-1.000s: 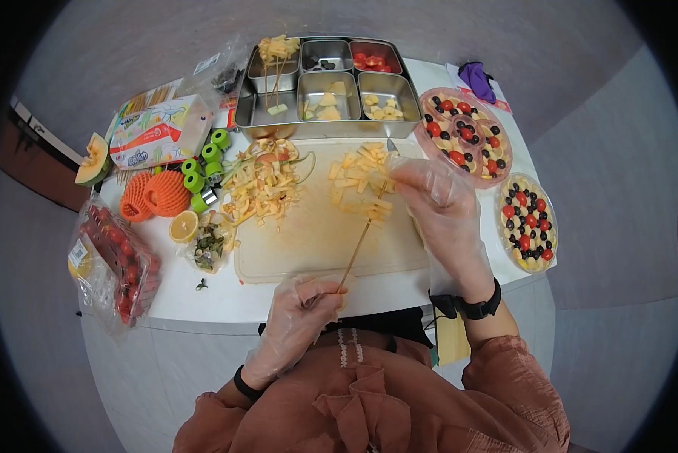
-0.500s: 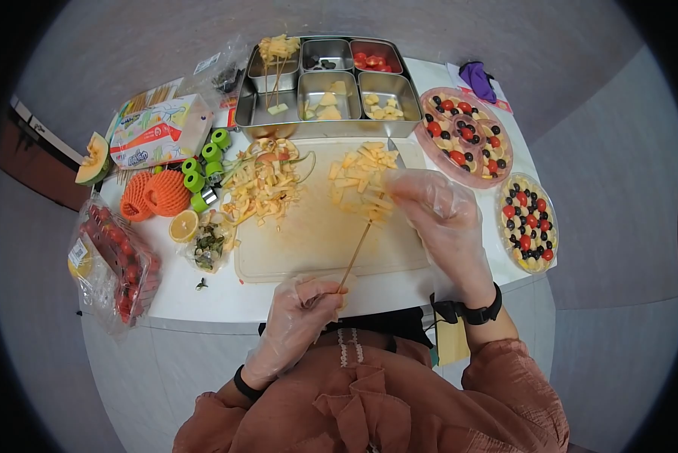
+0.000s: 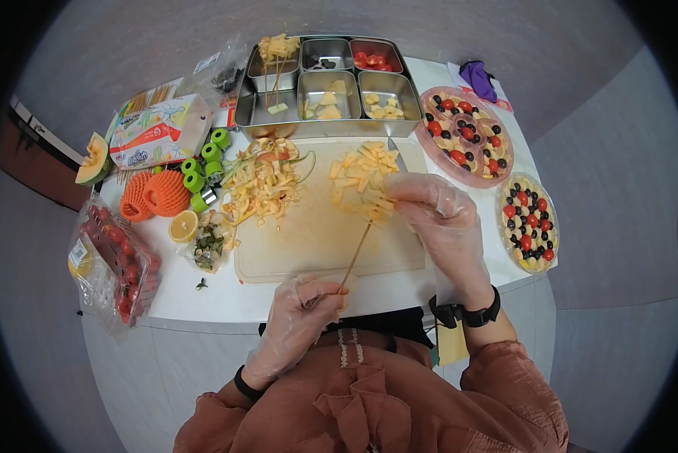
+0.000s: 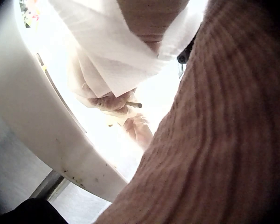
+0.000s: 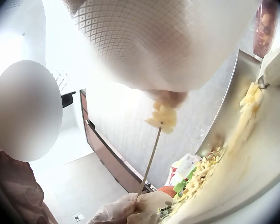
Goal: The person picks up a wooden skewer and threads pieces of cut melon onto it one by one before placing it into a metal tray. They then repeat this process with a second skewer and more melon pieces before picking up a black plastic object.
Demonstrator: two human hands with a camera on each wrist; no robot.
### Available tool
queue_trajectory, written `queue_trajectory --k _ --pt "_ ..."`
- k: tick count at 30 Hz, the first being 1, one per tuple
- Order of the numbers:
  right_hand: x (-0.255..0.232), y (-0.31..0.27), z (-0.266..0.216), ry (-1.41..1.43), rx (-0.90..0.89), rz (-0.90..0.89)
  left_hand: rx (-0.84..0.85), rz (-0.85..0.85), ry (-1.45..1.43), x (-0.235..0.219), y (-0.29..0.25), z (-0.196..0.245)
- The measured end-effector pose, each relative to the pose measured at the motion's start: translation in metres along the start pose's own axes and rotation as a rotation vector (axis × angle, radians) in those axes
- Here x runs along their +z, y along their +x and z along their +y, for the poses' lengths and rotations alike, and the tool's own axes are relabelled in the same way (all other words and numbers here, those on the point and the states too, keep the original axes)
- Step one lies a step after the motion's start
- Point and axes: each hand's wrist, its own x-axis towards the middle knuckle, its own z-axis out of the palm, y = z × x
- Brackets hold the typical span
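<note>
In the head view my gloved left hand [image 3: 297, 321] pinches the lower end of a wooden skewer [image 3: 356, 255] just past the table's front edge. My gloved right hand [image 3: 444, 223] has its fingertips at the skewer's upper end, pinching pale yellow fruit. The right wrist view shows fruit pieces [image 5: 162, 118] threaded on the skewer right below the right fingers. Behind them on the cutting board [image 3: 301, 253] lies a pile of cut yellow fruit [image 3: 358, 170]. In the left wrist view, the skewer's blunt end [image 4: 137, 105] sticks out of the left hand [image 4: 114, 100].
Peelings [image 3: 267, 185] cover the board's left part; a knife [image 3: 396, 155] lies at its back right. Behind stands a steel tray [image 3: 331, 130] with fruit containers. Two fruit platters [image 3: 463, 170] [image 3: 527, 260] are at the right. Bagged tomatoes [image 3: 120, 264], orange netting [image 3: 165, 194] and green cutters [image 3: 194, 181] stand left.
My right hand has moved slightly down along the skewer, closer to the left hand, and now covers more of the threaded fruit. The left hand has stayed in place.
</note>
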Motion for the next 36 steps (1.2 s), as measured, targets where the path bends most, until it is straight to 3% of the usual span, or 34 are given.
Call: queue_trajectory --k 3,15,17,21,23,30,32,36 --pt "0.001 -0.001 0.002 0.048 0.051 0.008 -0.005 -0.007 -0.004 0.000 0.000 0.000" --pt "-0.004 0.002 -0.006 -0.032 -0.028 -0.015 0.018 0.025 0.001 0.000 0.000 -0.005" --pt "-0.007 0.003 -0.007 0.069 0.115 0.100 0.044 0.062 -0.055 -0.003 -0.001 -0.009" --pt "-0.021 0.016 0.020 -0.007 0.196 0.125 -0.002 0.113 -0.064 -0.005 -0.004 0.002" --pt "-0.024 0.022 0.040 -0.386 0.129 -0.004 0.014 0.129 -0.101 -0.007 -0.004 0.000" --pt "-0.009 0.032 0.060 -0.513 0.048 -0.230 -0.006 0.131 -0.142 -0.010 -0.005 -0.002" --pt "-0.006 0.036 0.068 -0.614 -0.169 -0.303 -0.003 0.126 -0.124 -0.011 -0.005 -0.003" --pt "0.001 0.040 0.071 -0.666 -0.274 -0.279 -0.015 0.135 -0.149 -0.012 -0.005 -0.003"
